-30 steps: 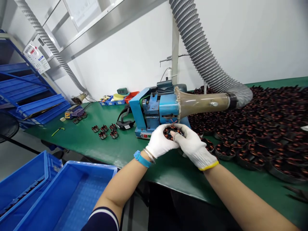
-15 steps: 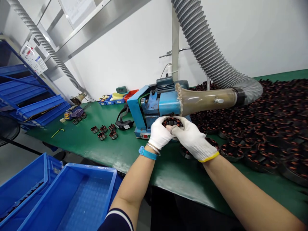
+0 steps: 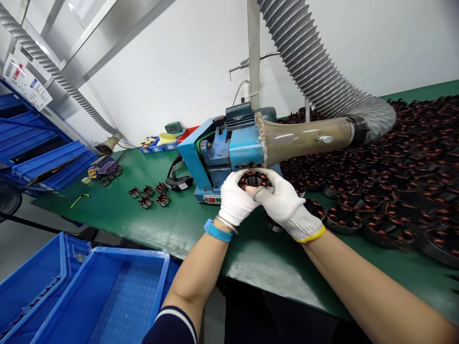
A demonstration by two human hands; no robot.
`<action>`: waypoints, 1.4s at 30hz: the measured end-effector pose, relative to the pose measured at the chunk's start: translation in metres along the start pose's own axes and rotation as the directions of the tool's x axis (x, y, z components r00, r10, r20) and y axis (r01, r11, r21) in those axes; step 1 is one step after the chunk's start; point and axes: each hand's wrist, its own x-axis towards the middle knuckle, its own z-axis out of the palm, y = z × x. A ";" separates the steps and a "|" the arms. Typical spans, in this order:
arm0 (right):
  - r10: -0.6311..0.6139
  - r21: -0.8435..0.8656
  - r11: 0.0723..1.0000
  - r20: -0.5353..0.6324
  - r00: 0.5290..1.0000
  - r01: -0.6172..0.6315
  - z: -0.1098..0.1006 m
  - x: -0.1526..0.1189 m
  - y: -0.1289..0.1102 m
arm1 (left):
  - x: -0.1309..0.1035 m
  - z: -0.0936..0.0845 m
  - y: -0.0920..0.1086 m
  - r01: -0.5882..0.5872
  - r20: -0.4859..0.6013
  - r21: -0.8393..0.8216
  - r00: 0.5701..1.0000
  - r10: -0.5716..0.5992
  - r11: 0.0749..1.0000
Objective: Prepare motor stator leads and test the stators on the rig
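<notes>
A round black part with copper windings is held upright-facing between my two gloved hands, at the front of a blue machine. My left hand wraps round its left side. My right hand grips its right side, with the thumb near the front rim. The part's far edge is close under the machine's blue cover; whether they touch is hidden. A brownish funnel joins the cover to a ribbed grey hose.
Many similar wound rings cover the green table at right. Several small wound parts and a black strapped device lie left of the machine. Blue bins stand at lower left; a green hooked tool lies far left.
The camera view has shifted slightly, moving the machine and table items left and up. Both hands keep their hold on the round part, with little change in grip.
</notes>
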 end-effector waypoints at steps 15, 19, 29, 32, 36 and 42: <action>0.130 0.163 0.978 0.016 0.991 -0.131 0.009 0.006 -0.006 | 0.008 -0.010 0.020 0.144 0.030 -0.059 0.989 -0.143 0.988; 0.087 0.127 0.988 0.025 0.996 -0.089 0.005 0.004 -0.004 | 0.008 -0.012 0.023 0.087 0.027 -0.041 0.996 -0.086 0.995; -0.233 -0.365 0.895 0.112 0.966 0.258 -0.005 -0.045 -0.004 | -0.040 -0.025 0.029 0.237 0.037 -0.397 0.969 -0.243 0.887; -0.351 -0.595 0.707 0.175 0.920 0.383 -0.008 -0.043 -0.010 | -0.036 -0.021 0.026 0.409 0.149 -0.673 0.891 -0.429 0.616; -0.360 -0.693 0.603 0.207 0.910 0.396 -0.010 -0.045 -0.015 | -0.033 -0.018 0.023 0.444 0.201 -0.822 0.812 -0.547 0.357; -0.266 -0.786 0.513 0.235 0.935 0.344 -0.008 -0.042 -0.013 | -0.034 -0.015 0.018 0.446 0.236 -0.857 0.785 -0.573 0.257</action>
